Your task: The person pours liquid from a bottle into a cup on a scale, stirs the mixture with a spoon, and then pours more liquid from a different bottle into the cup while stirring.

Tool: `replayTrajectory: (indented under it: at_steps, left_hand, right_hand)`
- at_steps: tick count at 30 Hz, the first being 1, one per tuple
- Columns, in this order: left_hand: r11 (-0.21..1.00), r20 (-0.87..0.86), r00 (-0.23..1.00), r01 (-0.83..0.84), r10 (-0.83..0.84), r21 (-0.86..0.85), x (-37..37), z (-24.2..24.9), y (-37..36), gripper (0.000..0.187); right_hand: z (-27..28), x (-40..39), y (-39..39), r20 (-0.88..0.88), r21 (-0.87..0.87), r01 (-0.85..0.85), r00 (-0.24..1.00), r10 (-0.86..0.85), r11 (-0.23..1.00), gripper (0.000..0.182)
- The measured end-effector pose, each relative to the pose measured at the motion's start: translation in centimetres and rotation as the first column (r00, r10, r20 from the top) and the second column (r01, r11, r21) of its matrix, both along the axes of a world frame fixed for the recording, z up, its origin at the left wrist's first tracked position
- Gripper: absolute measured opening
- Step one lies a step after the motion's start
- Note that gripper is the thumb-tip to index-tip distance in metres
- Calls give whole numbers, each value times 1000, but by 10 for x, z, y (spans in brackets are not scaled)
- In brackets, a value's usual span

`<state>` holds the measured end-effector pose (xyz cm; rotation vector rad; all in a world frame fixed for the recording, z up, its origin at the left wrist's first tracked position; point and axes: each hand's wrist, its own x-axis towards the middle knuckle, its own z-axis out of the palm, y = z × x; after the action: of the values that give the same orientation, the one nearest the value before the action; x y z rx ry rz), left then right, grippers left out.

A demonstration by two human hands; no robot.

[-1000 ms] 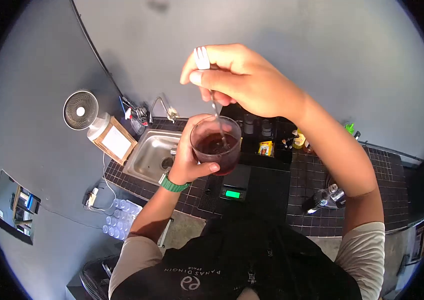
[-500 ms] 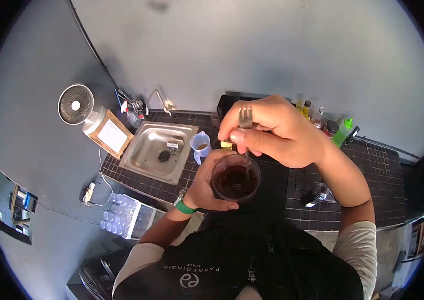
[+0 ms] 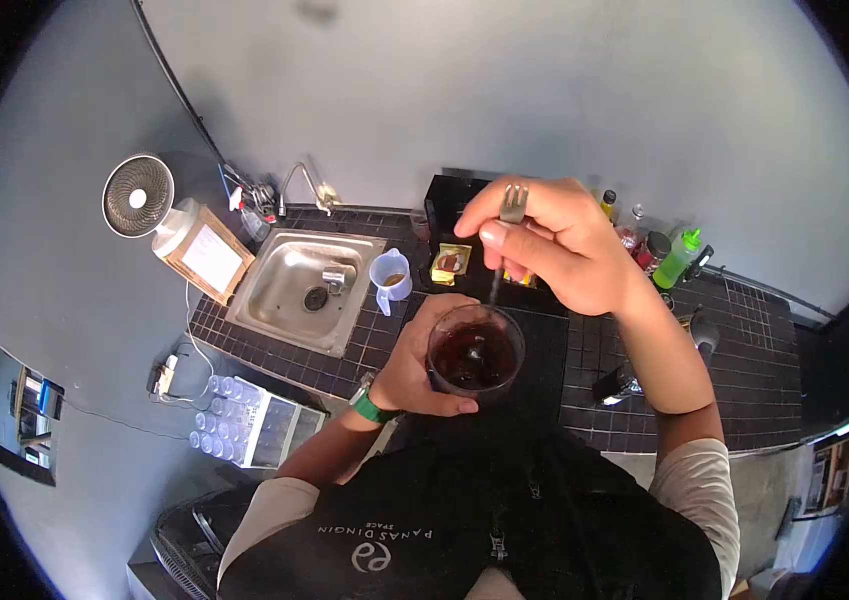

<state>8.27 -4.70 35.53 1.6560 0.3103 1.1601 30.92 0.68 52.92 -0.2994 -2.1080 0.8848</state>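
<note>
My left hand [image 3: 419, 362] is wrapped around the side of a clear glass [image 3: 519, 372] holding dark reddish-brown liquid [image 3: 470, 358]. Above the far side of the glass, my right hand [image 3: 570, 250] pinches a metal fork [image 3: 513, 204] between thumb and fingers. The fork's tines point up, and its handle runs down to the far rim of the glass. Just beyond the left hand lie yellow sachets [image 3: 450, 262] in a black tray [image 3: 442, 200], partly covered by the right hand. A translucent blue measuring jug [image 3: 391, 275] with some brown content stands left of them.
A steel sink [image 3: 280, 325] with a faucet [image 3: 325, 195] is set into the black tiled counter [image 3: 635, 400]. At the left stand a fan [image 3: 139, 197] and a framed paper [image 3: 210, 262]. Several bottles, including a green one [image 3: 680, 258], line the wall at right.
My right hand has lifted the fork slightly, so its handle shows less inside the glass. The sachets are now more visible, and the whole view has shifted a little.
</note>
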Motion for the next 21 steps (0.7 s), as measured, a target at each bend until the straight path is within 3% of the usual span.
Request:
replayTrajectory:
  at_steps: [2,6,8,10,12,14,17,19,21]
  left_hand:
    - [999,35,999,7,-6,-32,4,-2,0,118]
    - [1000,73,997,10,-9,-23,9,-7,4,112]
    - [1000,95,995,-9,8,7,8,-9,6,112]
    - [1000,-47,999,-14,15,22,2,-8,7,111]
    - [999,-22,999,-33,34,25,5,-11,5,110]
    - [998,2,999,-51,51,34,9,-10,3,110]
    - [996,71,996,-53,58,-66,12,-4,2,111]
    - [989,-21,998,-55,59,138,7,-8,8,111]
    - [993,-40,997,-55,59,106,8,-6,5,111]
  right_hand:
    - [-6,-3,-1,-7,-56,-11,1000,10,998,19]
    - [-16,-5,-11,-135,-152,-189,976,169,970,19]
    - [-6,8,-14,19,-191,-251,966,259,949,19]
    - [-10,10,-12,14,-126,-229,972,233,965,19]
    - [-18,7,-5,-49,192,-56,997,66,980,18]
    - [-18,4,-10,-48,199,-32,998,42,980,18]
    - [-21,3,-18,-100,11,-197,975,197,980,18]
    - [-18,11,-17,-55,-67,-233,972,230,970,18]
    - [-11,18,-18,21,-152,-234,971,240,960,17]
